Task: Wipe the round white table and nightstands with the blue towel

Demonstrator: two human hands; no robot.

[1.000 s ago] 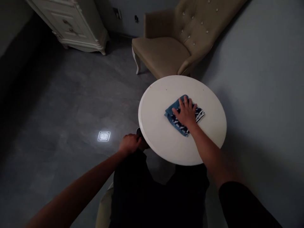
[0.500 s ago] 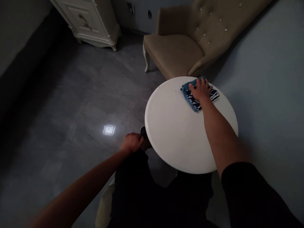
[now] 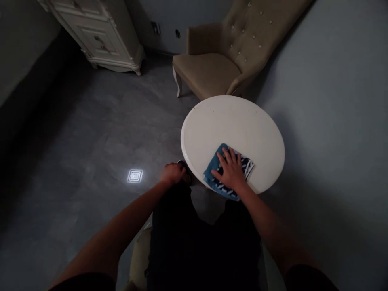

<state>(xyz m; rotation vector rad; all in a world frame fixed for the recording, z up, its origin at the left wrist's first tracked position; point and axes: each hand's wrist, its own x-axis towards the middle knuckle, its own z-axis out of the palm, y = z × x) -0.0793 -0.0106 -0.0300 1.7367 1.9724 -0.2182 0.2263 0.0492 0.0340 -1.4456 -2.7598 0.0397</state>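
A folded cloth, blue with a dark and white pattern (image 3: 214,165), lies at the near edge of a round white table (image 3: 248,129), one side of it reaching over the rim. On top of the cloth my right hand (image 3: 232,169) lies flat, fingers spread and pressing down. My left hand (image 3: 173,173) rests on my left knee beside the table's left edge, fingers curled with their tips hidden. Just past those fingers shows a dark object (image 3: 185,167), partly covered, perhaps a shoe. Several small dark specks dot the far part of the tabletop.
A tan tufted armchair (image 3: 209,72) stands just behind the table. Farther back left is a white cabinet (image 3: 103,40). The bluish wall (image 3: 327,121) runs along the right. A bright square pattern of light (image 3: 135,176) falls on the grey floor (image 3: 91,137).
My right hand has drawn the cloth from the table's far edge to its near edge. My left hand stays at the knee. The view has shifted slightly.
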